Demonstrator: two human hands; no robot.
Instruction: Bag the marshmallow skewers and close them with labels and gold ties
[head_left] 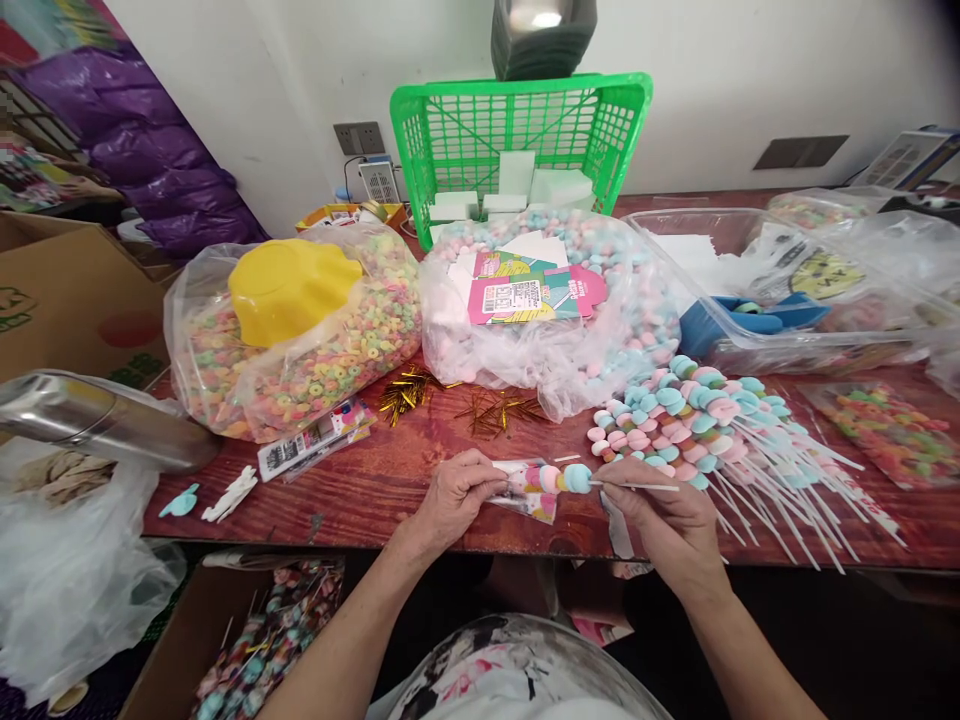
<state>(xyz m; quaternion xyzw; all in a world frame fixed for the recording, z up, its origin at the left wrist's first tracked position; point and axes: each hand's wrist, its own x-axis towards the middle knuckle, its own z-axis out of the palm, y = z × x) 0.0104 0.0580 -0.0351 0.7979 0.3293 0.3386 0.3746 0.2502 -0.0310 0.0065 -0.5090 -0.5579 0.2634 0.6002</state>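
- The candy skewer (pixel 576 479) is between the two hands, above the table (pixel 420 450), its candy end at the printed bag (pixel 536 510).
- The left hand (pixel 461 492) pinches the bag; the right hand (pixel 667 510) has its fingers closed on the white stick (pixel 651 487).
- The skewer is probably light, its candies soft, easily dented; the stiff stick is the better hold.
- The thin bag seems slippery.

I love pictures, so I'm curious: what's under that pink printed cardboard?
The pink printed cardboard lies on a see-through bag of pink and blue sweets. What's right beneath the cardboard can't be seen, because it's covered.
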